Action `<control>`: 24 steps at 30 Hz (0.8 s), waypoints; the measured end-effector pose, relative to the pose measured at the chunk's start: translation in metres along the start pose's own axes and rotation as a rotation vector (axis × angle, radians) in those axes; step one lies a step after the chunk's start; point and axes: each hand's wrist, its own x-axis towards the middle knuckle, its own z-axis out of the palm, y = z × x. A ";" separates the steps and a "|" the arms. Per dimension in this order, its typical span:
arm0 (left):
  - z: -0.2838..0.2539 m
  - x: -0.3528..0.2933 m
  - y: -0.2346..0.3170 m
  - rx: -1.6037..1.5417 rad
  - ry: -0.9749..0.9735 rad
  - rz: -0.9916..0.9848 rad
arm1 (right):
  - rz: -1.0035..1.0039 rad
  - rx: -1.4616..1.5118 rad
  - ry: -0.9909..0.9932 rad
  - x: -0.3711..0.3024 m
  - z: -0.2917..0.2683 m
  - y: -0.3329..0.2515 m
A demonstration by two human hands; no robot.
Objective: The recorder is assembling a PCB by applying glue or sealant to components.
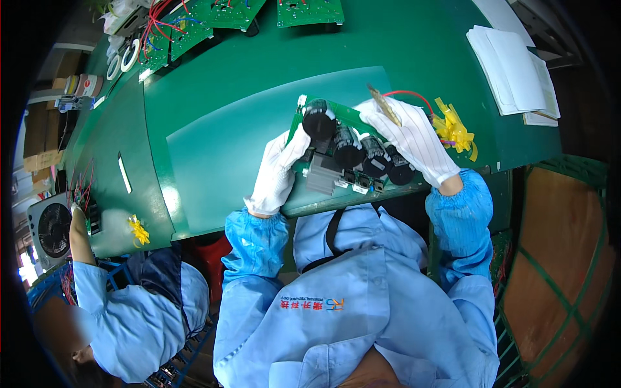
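A green circuit board is tilted up at the table's near edge. It carries several large black cylindrical capacitors and a grey finned heat sink. My left hand, in a white glove, is closed around the board's left edge. My right hand, gloved in white with thin stripes, is closed at the board's right side, and a tapered brownish tool sticks out from its fingers. The tool's exact kind does not show. A red wire curves behind that hand toward a bundle of yellow strips.
More green circuit boards with red and blue wires lie along the far side. White papers rest at the far right. A co-worker's arm reaches onto the table at left, near a fan. White tape rolls stand at far left.
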 end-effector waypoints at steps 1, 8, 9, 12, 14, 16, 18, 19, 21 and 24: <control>-0.003 0.001 -0.005 0.156 0.002 0.097 | 0.350 0.626 -0.147 0.021 -0.016 -0.006; -0.009 0.015 -0.016 0.665 0.113 0.331 | 0.874 0.794 0.143 0.027 -0.070 -0.039; -0.007 0.016 -0.007 0.507 0.133 0.100 | 0.880 0.796 0.135 0.020 -0.073 -0.045; 0.001 0.015 -0.002 0.316 0.203 -0.018 | 1.026 0.766 0.002 -0.003 -0.075 -0.055; 0.001 0.016 0.003 0.302 0.214 -0.059 | 0.874 0.614 -0.075 -0.022 -0.070 -0.064; -0.009 0.011 -0.006 0.372 0.180 -0.004 | 0.787 0.682 -0.107 -0.041 -0.066 -0.066; -0.019 0.014 -0.017 0.449 0.085 -0.037 | 0.816 0.690 -0.202 -0.044 -0.070 -0.075; -0.018 0.014 -0.013 0.537 0.043 -0.002 | 0.820 0.693 -0.202 -0.046 -0.069 -0.077; -0.019 0.014 -0.024 0.478 0.062 -0.037 | 0.671 0.584 -0.271 -0.049 -0.067 -0.080; -0.021 0.012 -0.028 0.451 0.089 -0.040 | 0.484 0.265 -0.259 -0.056 -0.061 -0.085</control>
